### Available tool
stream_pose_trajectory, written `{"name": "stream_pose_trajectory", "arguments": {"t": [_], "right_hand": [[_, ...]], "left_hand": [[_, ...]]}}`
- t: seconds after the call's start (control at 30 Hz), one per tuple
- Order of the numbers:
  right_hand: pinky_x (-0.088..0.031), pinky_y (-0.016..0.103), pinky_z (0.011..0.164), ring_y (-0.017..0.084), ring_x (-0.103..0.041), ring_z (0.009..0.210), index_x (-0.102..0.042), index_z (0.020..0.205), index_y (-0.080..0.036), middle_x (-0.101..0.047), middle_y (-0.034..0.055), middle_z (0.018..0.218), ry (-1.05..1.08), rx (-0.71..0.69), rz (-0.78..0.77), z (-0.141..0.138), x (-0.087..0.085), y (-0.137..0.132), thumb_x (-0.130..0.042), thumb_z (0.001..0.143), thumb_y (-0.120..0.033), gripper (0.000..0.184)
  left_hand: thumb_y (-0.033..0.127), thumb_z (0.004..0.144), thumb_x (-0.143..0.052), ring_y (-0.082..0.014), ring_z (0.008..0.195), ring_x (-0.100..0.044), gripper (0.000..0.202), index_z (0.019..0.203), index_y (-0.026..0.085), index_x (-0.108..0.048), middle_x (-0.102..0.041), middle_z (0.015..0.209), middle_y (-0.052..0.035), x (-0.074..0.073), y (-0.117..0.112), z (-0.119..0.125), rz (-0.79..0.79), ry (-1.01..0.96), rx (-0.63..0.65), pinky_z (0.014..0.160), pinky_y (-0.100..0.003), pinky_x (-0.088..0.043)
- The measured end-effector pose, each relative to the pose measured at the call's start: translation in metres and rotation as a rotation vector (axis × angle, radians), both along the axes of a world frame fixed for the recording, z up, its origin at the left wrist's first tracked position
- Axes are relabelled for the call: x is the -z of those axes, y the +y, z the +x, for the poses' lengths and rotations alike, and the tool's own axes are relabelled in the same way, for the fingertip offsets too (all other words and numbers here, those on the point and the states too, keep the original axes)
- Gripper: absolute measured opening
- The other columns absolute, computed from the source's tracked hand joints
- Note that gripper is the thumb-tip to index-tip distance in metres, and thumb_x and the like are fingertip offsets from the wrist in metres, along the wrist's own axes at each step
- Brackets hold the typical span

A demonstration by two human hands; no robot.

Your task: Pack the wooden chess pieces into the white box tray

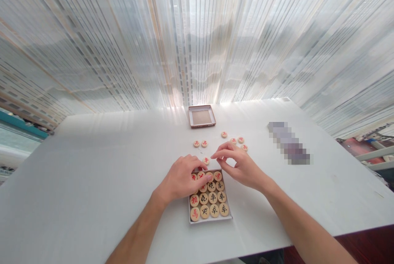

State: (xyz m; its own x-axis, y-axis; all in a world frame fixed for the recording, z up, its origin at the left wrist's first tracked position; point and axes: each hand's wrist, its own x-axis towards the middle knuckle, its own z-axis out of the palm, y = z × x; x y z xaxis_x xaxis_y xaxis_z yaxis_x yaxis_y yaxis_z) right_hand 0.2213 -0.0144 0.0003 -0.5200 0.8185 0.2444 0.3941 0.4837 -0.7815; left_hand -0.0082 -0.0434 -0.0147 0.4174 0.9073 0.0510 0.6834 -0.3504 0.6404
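Note:
A shallow open box (210, 223) holds rows of round Chinese chess pieces, red-marked and black-marked. My left hand (181, 177) lies over its far left corner, thumb stretched onto a red piece in the far row. Its other fingers bend over the far rim and partly hide the pieces there. Just beyond the box's far right corner is my right hand (238, 165). Its thumb and index finger are curved with a small gap between them, and no piece shows there. A loose red-marked chess piece (206, 160) lies on the table between my hands.
Several loose red-marked pieces lie farther back, among them a pair (200, 143) and a group (241, 139) beyond my right hand. A box lid (202, 125) sits near the back edge of the white table (107, 173). A pixelated item (289, 143) lies at right. Sheer curtains (197, 38) hang behind.

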Motion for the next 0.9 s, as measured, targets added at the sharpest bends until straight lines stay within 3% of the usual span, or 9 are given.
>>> {"name": "stream_pose_trajectory", "arguments": {"t": [0.2,0.47,0.73,0.9], "right_hand": [[-0.053,0.024,0.058,0.016,-0.062,0.085,-0.071,0.106,-0.028,-0.061,0.0053,0.103,-0.002,-0.011,-0.007,-0.0006,0.0015,-0.0001,-0.055,0.093,-0.016,0.024],[-0.058,0.037,0.084,0.02,-0.063,0.097,-0.071,0.104,-0.027,-0.062,0.0065,0.105,-0.014,-0.003,0.056,0.0008,0.0023,0.0026,-0.052,0.097,-0.017,0.022],[-0.059,0.028,0.067,0.018,-0.065,0.088,-0.067,0.102,-0.024,-0.063,0.0062,0.101,-0.03,0.016,-0.03,0.0011,-0.0017,0.0005,-0.054,0.098,-0.025,0.013],[-0.06,0.03,0.076,0.016,-0.066,0.085,-0.063,0.097,-0.022,-0.063,0.0043,0.096,-0.011,0.0,-0.072,0.0014,-0.0033,-0.0013,-0.056,0.096,-0.024,0.008]], "left_hand": [[0.044,0.087,-0.065,-0.0197,0.081,-0.06,0.018,0.09,0.027,-0.072,-0.071,0.085,0.0004,0.0023,-0.0015,0.0032,0.025,0.038,-0.032,0.079,-0.034,-0.044],[0.045,0.088,-0.062,-0.0212,0.082,-0.061,0.021,0.09,0.028,-0.073,-0.072,0.086,-0.0009,0.0013,-0.0004,0.0034,0.008,0.043,-0.037,0.08,-0.036,-0.045],[0.045,0.089,-0.063,-0.0209,0.081,-0.06,0.021,0.086,0.027,-0.074,-0.071,0.084,-0.0009,-0.0004,-0.0002,0.0027,-0.009,0.019,-0.038,0.08,-0.035,-0.044],[0.044,0.089,-0.062,-0.0204,0.081,-0.06,0.021,0.086,0.027,-0.073,-0.071,0.085,-0.0006,-0.0003,0.0005,0.0019,-0.017,0.01,-0.038,0.079,-0.035,-0.045]]}}
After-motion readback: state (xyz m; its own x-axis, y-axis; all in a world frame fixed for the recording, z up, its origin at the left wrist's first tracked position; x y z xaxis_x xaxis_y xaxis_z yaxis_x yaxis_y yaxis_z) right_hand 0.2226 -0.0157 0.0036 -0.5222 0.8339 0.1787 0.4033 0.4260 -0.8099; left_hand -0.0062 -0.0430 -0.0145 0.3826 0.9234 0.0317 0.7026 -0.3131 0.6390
